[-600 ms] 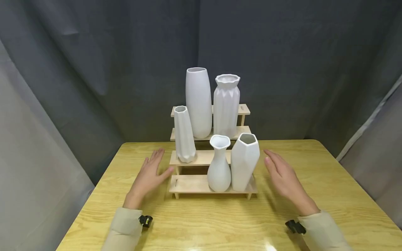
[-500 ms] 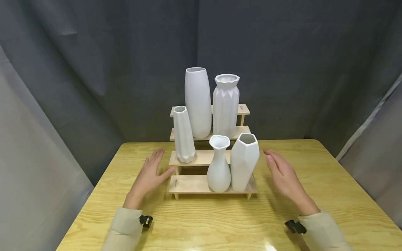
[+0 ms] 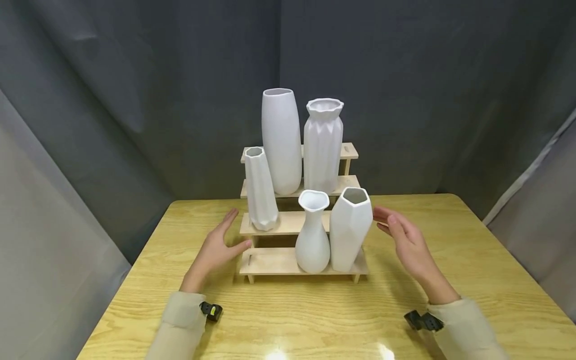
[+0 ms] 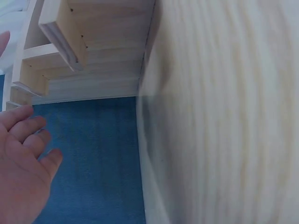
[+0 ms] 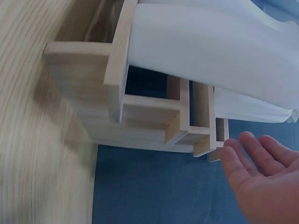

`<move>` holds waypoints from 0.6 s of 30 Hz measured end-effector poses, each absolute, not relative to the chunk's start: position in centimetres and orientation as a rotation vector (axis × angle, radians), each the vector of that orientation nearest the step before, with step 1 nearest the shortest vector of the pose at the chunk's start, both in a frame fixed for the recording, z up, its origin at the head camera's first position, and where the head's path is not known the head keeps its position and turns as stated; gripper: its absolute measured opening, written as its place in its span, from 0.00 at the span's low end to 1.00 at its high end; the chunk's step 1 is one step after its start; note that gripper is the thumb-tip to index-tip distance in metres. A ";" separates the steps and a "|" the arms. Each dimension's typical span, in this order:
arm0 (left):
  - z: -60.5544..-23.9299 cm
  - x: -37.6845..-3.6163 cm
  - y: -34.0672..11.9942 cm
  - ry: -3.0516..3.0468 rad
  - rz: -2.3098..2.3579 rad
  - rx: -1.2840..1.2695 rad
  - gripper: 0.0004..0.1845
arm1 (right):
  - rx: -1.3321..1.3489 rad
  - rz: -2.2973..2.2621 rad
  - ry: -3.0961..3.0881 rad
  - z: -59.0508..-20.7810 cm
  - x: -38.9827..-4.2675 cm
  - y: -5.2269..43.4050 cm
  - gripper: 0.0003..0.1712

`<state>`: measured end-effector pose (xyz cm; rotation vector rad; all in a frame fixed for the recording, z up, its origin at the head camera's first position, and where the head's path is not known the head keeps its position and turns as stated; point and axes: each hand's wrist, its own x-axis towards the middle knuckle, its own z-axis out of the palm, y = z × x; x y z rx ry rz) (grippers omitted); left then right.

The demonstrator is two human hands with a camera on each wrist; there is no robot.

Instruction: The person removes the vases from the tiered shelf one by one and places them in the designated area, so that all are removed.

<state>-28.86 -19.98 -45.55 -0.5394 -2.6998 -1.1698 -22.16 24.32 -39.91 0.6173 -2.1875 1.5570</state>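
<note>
Both hands stayed open and held nothing: the right hand (image 3: 407, 240) hovered just beside the faceted vase (image 3: 350, 230) on the lowest step of the wooden stand (image 3: 270, 261), the left hand (image 3: 216, 250) by the stand's other end. Glazed ceramic, the vase looked stiff, slick and breakable, best gripped around its broad body. Underneath lay a pale wooden table (image 3: 315, 320), with grey curtains (image 3: 135, 100) behind.

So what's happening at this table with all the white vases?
A person sits at a yellowish wooden table before a stepped wooden display rack holding five white ceramic vases. The left hand lies open beside the rack's left end. The right hand, open, is close to the faceted white vase on the lowest step. Neither hand grips anything.
</note>
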 end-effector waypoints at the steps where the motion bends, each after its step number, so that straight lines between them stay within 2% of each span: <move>1: -45.6 -28.9 -20.0 -2.694 -1.200 -0.539 0.51 | 0.624 1.562 -2.182 -39.8 -22.1 24.2 0.24; 10: -45.6 -29.6 -19.7 -2.666 -1.351 -0.503 0.48 | 0.672 1.684 -2.107 -39.0 -21.9 23.5 0.22; 18: -45.6 -29.9 -19.3 -2.640 -1.436 -0.505 0.47 | 0.682 1.809 -2.045 -38.7 -21.8 22.5 0.35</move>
